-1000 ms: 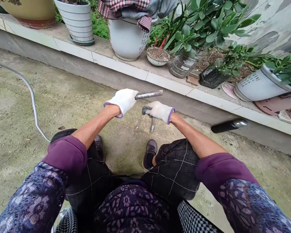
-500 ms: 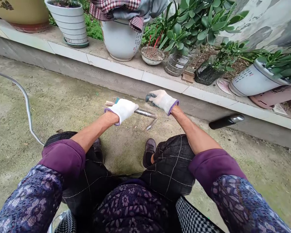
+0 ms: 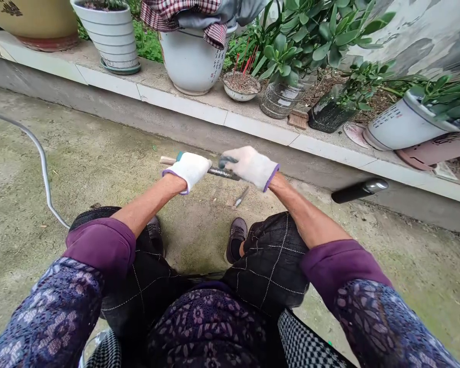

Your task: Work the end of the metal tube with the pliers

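I sit with both arms stretched out over my knees, both hands in white gloves. My left hand is closed round a tool with a wooden handle end sticking out to the left and a grey metal shaft running right. My right hand is closed over the far end of that metal shaft. A small metal piece lies on the concrete ground below my hands, just ahead of my right shoe.
A tiled ledge ahead carries several plant pots, one white pot draped with checked cloth. A grey hose curves across the ground at left. A black and silver cylinder juts in at right.
My right hand came down from above and took hold of the shaft's right end. The tool tipped from pointing up-right to nearly level, and my left hand dropped slightly.
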Tool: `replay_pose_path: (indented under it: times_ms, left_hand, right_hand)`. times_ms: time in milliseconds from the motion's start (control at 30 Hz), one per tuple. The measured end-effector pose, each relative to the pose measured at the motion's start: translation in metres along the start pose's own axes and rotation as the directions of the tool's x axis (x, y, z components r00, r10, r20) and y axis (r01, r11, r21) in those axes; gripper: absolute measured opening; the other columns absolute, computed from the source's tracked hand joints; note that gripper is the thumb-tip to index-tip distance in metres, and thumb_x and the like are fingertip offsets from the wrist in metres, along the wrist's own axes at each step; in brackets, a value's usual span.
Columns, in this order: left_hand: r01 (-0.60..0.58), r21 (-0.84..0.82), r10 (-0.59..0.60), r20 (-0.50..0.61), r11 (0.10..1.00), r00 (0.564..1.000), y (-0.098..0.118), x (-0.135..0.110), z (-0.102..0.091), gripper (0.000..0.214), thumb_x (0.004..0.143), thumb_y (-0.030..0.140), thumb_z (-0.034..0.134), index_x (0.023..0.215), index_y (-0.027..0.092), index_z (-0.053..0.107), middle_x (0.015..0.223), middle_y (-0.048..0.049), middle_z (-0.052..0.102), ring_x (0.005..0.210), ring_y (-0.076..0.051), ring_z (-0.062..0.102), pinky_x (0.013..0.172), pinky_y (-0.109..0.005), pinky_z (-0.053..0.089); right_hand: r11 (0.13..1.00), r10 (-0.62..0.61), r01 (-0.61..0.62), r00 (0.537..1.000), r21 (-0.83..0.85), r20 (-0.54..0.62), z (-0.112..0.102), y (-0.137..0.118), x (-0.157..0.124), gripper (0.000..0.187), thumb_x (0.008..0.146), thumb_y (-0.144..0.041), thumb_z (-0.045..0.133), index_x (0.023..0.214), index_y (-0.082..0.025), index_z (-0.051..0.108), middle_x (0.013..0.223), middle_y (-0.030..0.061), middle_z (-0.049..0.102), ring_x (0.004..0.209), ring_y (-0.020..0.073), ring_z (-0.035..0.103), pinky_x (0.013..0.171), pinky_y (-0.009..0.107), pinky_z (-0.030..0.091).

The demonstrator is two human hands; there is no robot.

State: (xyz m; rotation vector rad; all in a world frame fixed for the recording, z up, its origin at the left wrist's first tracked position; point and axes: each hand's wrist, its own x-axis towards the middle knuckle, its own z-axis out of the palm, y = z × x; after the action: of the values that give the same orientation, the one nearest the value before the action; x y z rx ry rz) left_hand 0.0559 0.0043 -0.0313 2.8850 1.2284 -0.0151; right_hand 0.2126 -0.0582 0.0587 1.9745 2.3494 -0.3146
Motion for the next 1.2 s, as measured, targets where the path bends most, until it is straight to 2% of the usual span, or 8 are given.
replay_pose_path:
  times_ms: [100,233,400,533,667,833,1000,1200]
  left_hand:
    - [-0.070,0.004,0.071,-0.038,0.998,0.997,0.007,-0.005,-0.002,0.036,0.091,0.008,0.042,0.109,0.016,0.072,0.091,-0.0176,0.074,0.095,-0.037,0.074,0.076,-0.044,0.051]
    - [-0.036,-0.113,0.029,-0.065,0.993,0.997,0.004,-0.007,-0.015,0.037,0.096,0.022,0.042,0.118,0.021,0.072,0.087,-0.0132,0.074,0.089,-0.032,0.074,0.074,-0.039,0.051]
    - [0.097,-0.292,-0.125,-0.080,0.951,0.989,-0.014,0.000,-0.029,0.036,0.096,0.030,0.046,0.119,0.027,0.073,0.089,-0.0088,0.075,0.082,-0.024,0.070,0.070,-0.034,0.049]
    - [0.183,-0.201,-0.205,-0.093,0.962,0.974,-0.023,0.006,-0.023,0.039,0.099,0.026,0.040,0.120,0.023,0.073,0.090,-0.0121,0.075,0.083,-0.025,0.070,0.070,-0.035,0.050]
    - [0.088,-0.032,-0.088,-0.001,0.996,0.996,-0.012,0.001,-0.012,0.036,0.096,0.014,0.043,0.114,0.016,0.074,0.098,-0.0171,0.075,0.095,-0.029,0.072,0.078,-0.036,0.051]
    - [-0.128,0.007,0.128,0.017,0.992,0.992,0.007,-0.006,-0.005,0.036,0.094,0.012,0.044,0.114,0.016,0.073,0.097,-0.0181,0.075,0.094,-0.034,0.073,0.079,-0.041,0.051]
    - [0.004,-0.145,-0.010,-0.040,0.989,0.999,-0.001,-0.002,-0.018,0.039,0.098,0.026,0.043,0.124,0.024,0.071,0.090,-0.0121,0.075,0.091,-0.029,0.073,0.076,-0.036,0.050]
    - [0.139,-0.179,-0.153,-0.064,0.974,0.986,-0.017,0.002,-0.024,0.038,0.098,0.025,0.043,0.122,0.024,0.071,0.094,-0.0119,0.075,0.095,-0.028,0.073,0.077,-0.034,0.051]
  right_hand:
    - [0.991,0.071,-0.060,0.994,0.118,-0.085,0.002,0.034,0.015,0.025,0.090,-0.020,0.052,0.099,-0.015,0.075,0.076,0.0000,0.065,0.064,0.0107,0.052,0.060,0.022,0.037]
    - [0.963,0.127,-0.126,0.992,0.238,0.010,0.017,0.052,0.023,0.025,0.086,-0.017,0.052,0.096,-0.014,0.075,0.069,-0.0005,0.060,0.058,0.0107,0.050,0.055,0.022,0.036]
    - [0.989,0.066,-0.085,0.986,0.122,0.153,0.033,0.027,0.016,0.024,0.094,-0.022,0.050,0.096,-0.016,0.073,0.070,0.0009,0.060,0.059,0.0121,0.050,0.056,0.023,0.036]
    - [0.998,-0.066,0.068,0.985,-0.010,0.159,0.032,-0.002,0.006,0.020,0.097,-0.023,0.053,0.090,-0.017,0.070,0.073,0.0005,0.062,0.063,0.0118,0.050,0.060,0.025,0.033]
    - [0.995,-0.081,0.085,0.993,-0.043,0.085,0.013,-0.012,-0.002,0.020,0.098,-0.026,0.053,0.096,-0.018,0.072,0.079,0.0006,0.066,0.066,0.0117,0.052,0.060,0.025,0.032]
    - [0.996,0.079,-0.076,0.995,0.044,-0.062,0.000,0.024,0.013,0.023,0.093,-0.019,0.053,0.099,-0.014,0.075,0.077,0.0011,0.066,0.065,0.0116,0.054,0.060,0.023,0.036]
    - [1.000,0.020,-0.020,1.000,0.020,0.010,0.017,0.038,0.022,0.023,0.090,-0.011,0.054,0.092,-0.012,0.077,0.070,-0.0010,0.067,0.059,0.0100,0.055,0.052,0.018,0.039]
    - [0.973,-0.092,0.110,0.991,-0.201,0.097,0.030,-0.009,0.007,0.020,0.096,-0.020,0.058,0.093,-0.016,0.077,0.081,0.0054,0.073,0.067,0.0154,0.060,0.056,0.024,0.037]
